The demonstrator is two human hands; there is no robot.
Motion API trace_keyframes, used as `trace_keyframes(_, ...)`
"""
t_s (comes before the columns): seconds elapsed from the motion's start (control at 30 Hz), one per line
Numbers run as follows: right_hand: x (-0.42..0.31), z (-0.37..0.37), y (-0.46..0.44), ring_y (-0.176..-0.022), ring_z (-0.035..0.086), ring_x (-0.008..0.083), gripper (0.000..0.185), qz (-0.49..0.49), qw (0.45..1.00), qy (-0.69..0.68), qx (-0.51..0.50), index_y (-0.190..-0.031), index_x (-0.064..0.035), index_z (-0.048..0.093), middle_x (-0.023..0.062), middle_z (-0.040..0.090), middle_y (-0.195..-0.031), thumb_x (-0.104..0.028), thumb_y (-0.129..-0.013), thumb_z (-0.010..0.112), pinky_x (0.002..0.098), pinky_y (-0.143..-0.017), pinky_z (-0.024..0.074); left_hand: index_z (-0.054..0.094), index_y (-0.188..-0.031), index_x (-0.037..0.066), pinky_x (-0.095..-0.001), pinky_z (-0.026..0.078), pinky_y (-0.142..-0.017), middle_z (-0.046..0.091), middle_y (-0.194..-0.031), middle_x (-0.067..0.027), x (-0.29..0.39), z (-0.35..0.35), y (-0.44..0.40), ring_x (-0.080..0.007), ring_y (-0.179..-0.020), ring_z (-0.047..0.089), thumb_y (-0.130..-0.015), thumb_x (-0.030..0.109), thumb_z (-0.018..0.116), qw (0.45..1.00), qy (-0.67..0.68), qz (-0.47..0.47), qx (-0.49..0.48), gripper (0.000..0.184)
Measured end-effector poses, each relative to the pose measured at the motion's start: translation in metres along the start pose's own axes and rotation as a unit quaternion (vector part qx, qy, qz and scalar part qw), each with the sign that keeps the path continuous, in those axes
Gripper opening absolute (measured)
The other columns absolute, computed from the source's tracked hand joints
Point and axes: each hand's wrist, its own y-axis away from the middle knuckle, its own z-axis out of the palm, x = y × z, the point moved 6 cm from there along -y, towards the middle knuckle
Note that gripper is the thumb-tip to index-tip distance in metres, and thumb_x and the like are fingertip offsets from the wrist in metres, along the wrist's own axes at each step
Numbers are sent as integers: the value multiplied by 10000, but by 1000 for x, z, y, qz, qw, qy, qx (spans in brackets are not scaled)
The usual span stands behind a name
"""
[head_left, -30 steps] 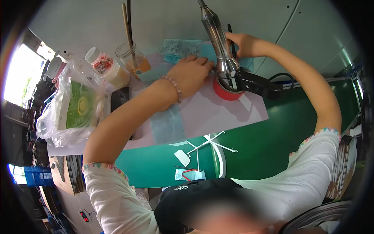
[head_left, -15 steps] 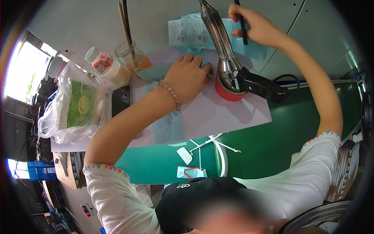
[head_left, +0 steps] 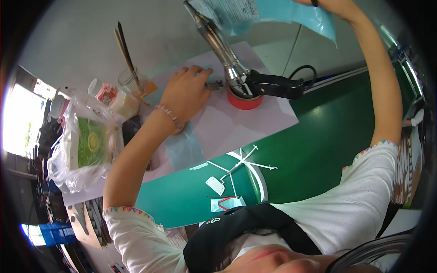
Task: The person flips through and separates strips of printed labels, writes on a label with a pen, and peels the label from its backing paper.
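My left hand (head_left: 186,98), with a beaded bracelet on the wrist, lies on the pale paper sheet (head_left: 246,129), fingers spread. Part of a light-blue plastic piece (head_left: 184,148) shows below it. Beside its thumb is a small metal piece (head_left: 215,85); I cannot tell whether they touch. My right hand (head_left: 339,7) is cut off by the top edge, its fingers closed around a black pen-like stick (head_left: 314,2), of which only a bit shows. Close under it is a blue plastic bag (head_left: 314,20) with a printed label; whether the fingers grip it is hidden.
A metal heat gun (head_left: 218,48) with a black handle stands nose-up in a red tape roll (head_left: 246,102). A glass jar (head_left: 129,79) with sticks, a white-capped bottle (head_left: 114,98), a dark phone (head_left: 132,127) and a clear plastic bag (head_left: 68,164) sit left.
My right hand has moved up, partly out of view, and the blue bag is higher and lifted at its right end. The view has shifted; my left hand stays on the sheet.
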Motion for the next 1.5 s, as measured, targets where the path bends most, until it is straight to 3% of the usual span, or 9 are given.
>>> trace_keyframes(0.33,-91,-76,43,-693,366,85,448,-72,996,42,38,-773,-106,357,-30,380,-751,-175,-635,778,243,-632,324,671,-1020,28,-346,482,-852,670,-1020,-143,39,-128,39,-277,-969,637,-827,124,657,974,95,-90,184,216)
trace_keyframes(0.47,-149,-64,42,-679,388,90,386,-120,991,41,-41,-751,-97,366,-26,389,-739,-130,-627,730,241,-622,325,610,-1151,-9,-346,474,-892,665,-1085,-92,66,-203,71,-190,-997,620,-798,121,711,897,36,65,436,390)
trace_keyframes(0.6,-220,-16,36,-634,388,87,304,-118,974,-28,-190,-736,-76,402,-21,391,-707,-87,-618,682,236,-579,312,506,-1293,-29,-334,463,-910,649,-1126,-116,78,-200,69,-185,-1000,607,-765,132,755,936,283,112,178,605)
trace_keyframes(0.7,-273,22,24,-599,387,90,275,-157,945,-17,-288,-740,-65,429,-13,391,-674,-70,-609,671,236,-551,301,509,-1280,-41,-317,473,-884,645,-1111,-125,76,-164,81,-170,-1011,607,-799,138,737,855,504,111,-49,561)
trace_keyframes(0.8,-303,50,9,-615,462,128,313,-204,933,-8,-296,-755,-55,434,0,445,-670,-86,-611,711,287,-554,338,527,-1212,-55,-310,492,-859,646,-1084,-121,60,-139,122,-170,-992,614,-862,140,685,776,616,48,-124,431)
trace_keyframes(0.93,-339,71,9,-760,593,177,427,-235,965,112,-31,-781,-51,403,37,515,-723,-152,-683,807,311,-642,428,568,-1149,-41,-284,513,-792,668,-1020,-80,32,-116,197,-128,-907,630,-901,134,643,700,707,-85,-60,312)
trace_keyframes(1.07,-332,105,27,-740,517,128,400,-206,953,-56,216,-804,-73,376,27,480,-777,-112,-776,774,274,-683,400,581,-1131,-38,-285,520,-791,674,-1017,-83,2,-102,276,-129,-898,638,-914,126,631,625,764,-153,50,276)
trace_keyframes(1.13,-345,156,62,-785,537,127,323,-8,966,-198,165,-824,-67,389,48,579,-844,-76,-834,711,251,-766,435,581,-1131,-44,-286,522,-795,675,-1023,-90,-9,-96,309,-135,-903,642,-918,119,625,594,779,-179,89,272)
trace_keyframes(1.5,-409,303,87,-742,505,91,422,112,943,-302,86,-800,-96,393,77,610,-901,-160,-769,809,234,-683,437,531,-1212,-41,-269,457,-892,632,-1128,-80,-50,-78,407,-120,-1030,579,-969,168,559,621,711,-254,212,321)
